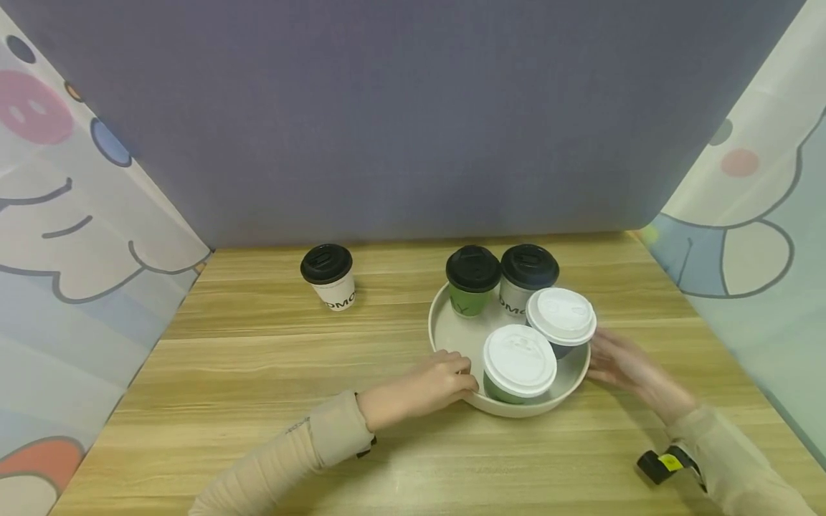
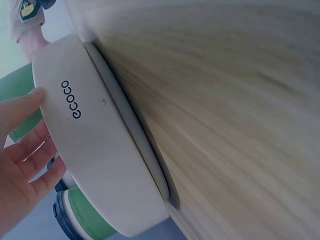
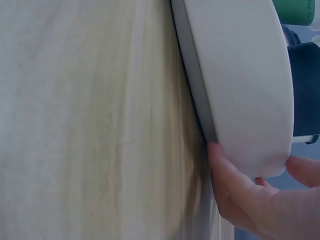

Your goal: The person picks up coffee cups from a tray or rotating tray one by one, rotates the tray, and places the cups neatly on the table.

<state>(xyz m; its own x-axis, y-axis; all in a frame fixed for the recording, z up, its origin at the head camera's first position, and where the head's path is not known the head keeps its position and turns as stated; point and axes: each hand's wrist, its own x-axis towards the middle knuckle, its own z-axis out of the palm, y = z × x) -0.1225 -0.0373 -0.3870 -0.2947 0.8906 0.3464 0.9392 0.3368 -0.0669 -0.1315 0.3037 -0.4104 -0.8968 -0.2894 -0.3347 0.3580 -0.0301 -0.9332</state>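
Observation:
A round off-white tray (image 1: 454,333) with a raised rim and "ecoco" on its side holds several lidded paper cups. At its front left, my left hand (image 1: 442,383) grips the rim, fingers curled over the edge. Across from it, my right hand (image 3: 250,200) pinches the right side, thumb on the rim and fingers low against the wall. In the tray stand a green cup with a black lid (image 1: 474,271), a white cup with a black lid (image 1: 529,269), a dark cup with a white lid (image 1: 561,315) and a green cup with a white lid (image 1: 519,362).
Apart from the tray, a white cup with a black lid (image 1: 329,276) stands at the back left of the wooden table (image 1: 258,373). A grey panel (image 1: 413,129) rises along the back edge. Cartoon-printed cloth (image 1: 742,186) hangs at both sides.

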